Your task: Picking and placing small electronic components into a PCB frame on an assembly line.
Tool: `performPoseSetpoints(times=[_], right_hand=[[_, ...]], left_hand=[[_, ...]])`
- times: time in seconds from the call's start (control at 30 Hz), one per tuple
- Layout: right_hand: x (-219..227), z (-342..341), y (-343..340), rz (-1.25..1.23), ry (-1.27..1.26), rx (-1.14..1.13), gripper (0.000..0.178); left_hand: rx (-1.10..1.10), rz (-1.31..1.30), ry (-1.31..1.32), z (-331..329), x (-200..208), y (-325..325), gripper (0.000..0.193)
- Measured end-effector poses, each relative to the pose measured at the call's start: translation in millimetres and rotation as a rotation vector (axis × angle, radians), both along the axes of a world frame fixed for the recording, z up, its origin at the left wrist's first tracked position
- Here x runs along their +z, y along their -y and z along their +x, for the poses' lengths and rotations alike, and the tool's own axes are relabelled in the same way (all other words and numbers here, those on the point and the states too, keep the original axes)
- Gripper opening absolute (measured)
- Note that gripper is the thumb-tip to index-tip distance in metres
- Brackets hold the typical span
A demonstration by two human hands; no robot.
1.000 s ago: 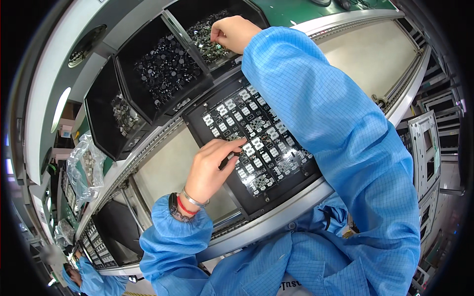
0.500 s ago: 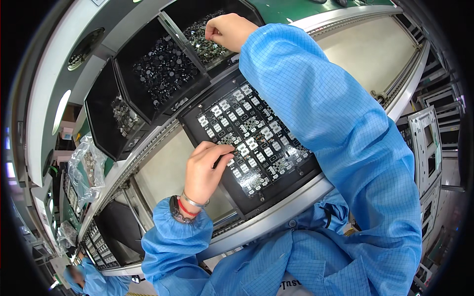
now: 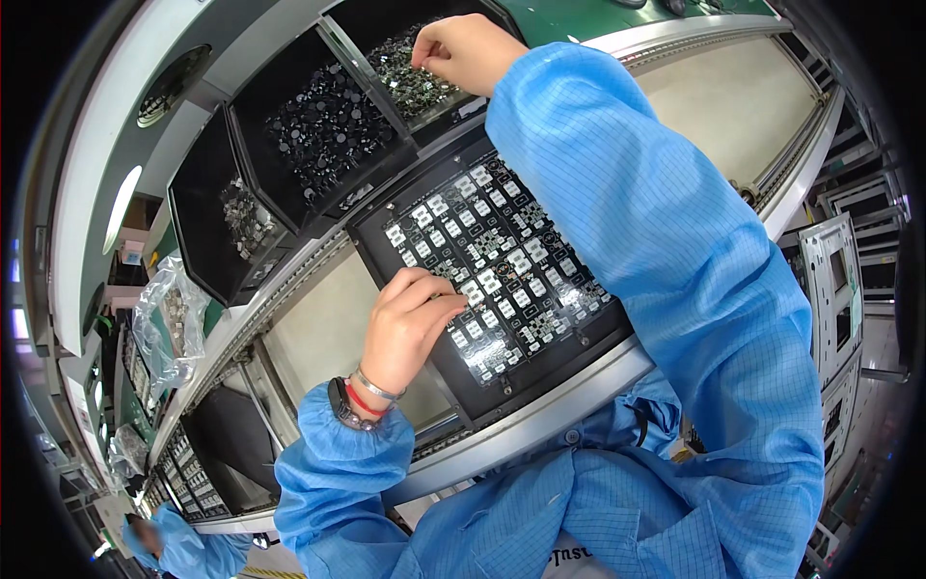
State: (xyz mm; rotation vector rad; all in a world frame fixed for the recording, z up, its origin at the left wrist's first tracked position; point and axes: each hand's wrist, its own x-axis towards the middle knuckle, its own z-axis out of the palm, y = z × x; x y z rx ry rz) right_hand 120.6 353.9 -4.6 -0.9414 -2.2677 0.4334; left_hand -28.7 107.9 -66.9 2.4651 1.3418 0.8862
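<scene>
A black carrier plate (image 3: 490, 398) lies in front of me, bearing a circuit board panel (image 3: 495, 253) with rows of white and silver parts. At the panel's left edge my left hand (image 3: 413, 318) has its thumb and fingertips pinched together, close to or touching a part. Whatever it may hold is too small to see. Farther off, my right hand (image 3: 467, 56) is over a black bin (image 3: 371, 24) of small shiny metal parts (image 3: 415, 85). Its fingers are curled in a pinch, and I cannot make out anything between them.
Next to that bin, another holds round black components (image 3: 333, 121); a third has silvery parts (image 3: 246, 214). Metal conveyor rails (image 3: 540, 417) run along the plate. A clear plastic bag (image 3: 174, 323) lies at left. Someone in blue (image 3: 188, 545) sits at lower left.
My right hand has shifted slightly up and right over the bin. The left thumb and fingers have drawn closer together at the panel's edge.
</scene>
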Motion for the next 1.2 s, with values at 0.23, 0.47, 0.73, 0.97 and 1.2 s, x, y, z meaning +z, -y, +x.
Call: performPoseSetpoints(times=[0.23, 0.47, 0.73, 0.97, 1.2], right_hand=[[1.8, 17.2, 28.7, -0.105, -0.131, 0.132, 0.011], [-23.8, 20.0, 59.3, -0.314, -0.096, 0.278, 0.007], [-61.8, 10.9, 67.5, -0.324, 0.101, 0.453, 0.010], [-83.6, 5.9, 70.9, 0.000, 0.121, 0.589, 0.016], [-73.9, -2.5, 77.8, -0.113, 0.149, 0.483, 0.023]], left_hand=[[-0.198, -0.046, 0.054, -18.9, -6.4, -6.2, 0.019], [-0.214, -0.031, 0.009, -25.7, -3.4, -4.8, 0.024], [-0.081, 0.059, -0.155, -20.4, 8.5, 4.4, 0.031], [0.127, 0.118, -0.228, -22.9, 51.7, -17.7, 0.025], [0.324, 0.282, -0.258, -63.5, 57.7, -116.4, 0.017]])
